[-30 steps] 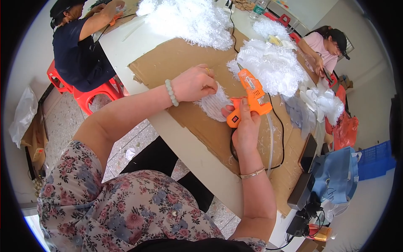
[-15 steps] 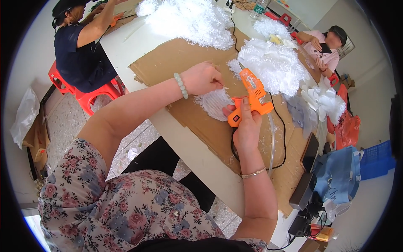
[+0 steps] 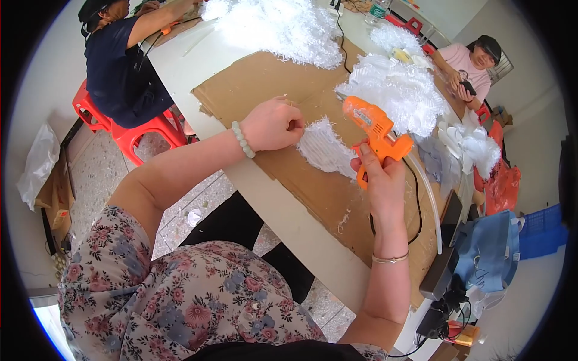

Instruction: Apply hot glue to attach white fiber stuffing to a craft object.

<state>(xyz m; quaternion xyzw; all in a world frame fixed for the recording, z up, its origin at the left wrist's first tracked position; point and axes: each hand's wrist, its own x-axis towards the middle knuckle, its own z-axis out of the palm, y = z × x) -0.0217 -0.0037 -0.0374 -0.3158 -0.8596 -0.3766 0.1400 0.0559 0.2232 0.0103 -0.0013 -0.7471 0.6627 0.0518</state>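
Observation:
My right hand grips an orange hot glue gun, its nozzle end pointing up and left over the cardboard. A long clear glue stick trails from the back of the gun. Under and left of the gun lies a white fringed piece of fabric with a ribbed surface. My left hand hovers at that piece's left edge with its fingers curled closed. Whatever those fingers pinch, if anything, is hidden.
Brown cardboard covers much of the white table. Fluffy white heaps fill its far side. A black cord runs beside my right arm. A blue bag is at right. One person sits far left, another far right holding a phone.
My right hand has moved right with the glue gun, which has tilted. My left hand has shifted left, off the white piece, uncovering more of it. The person far right has lowered the phone.

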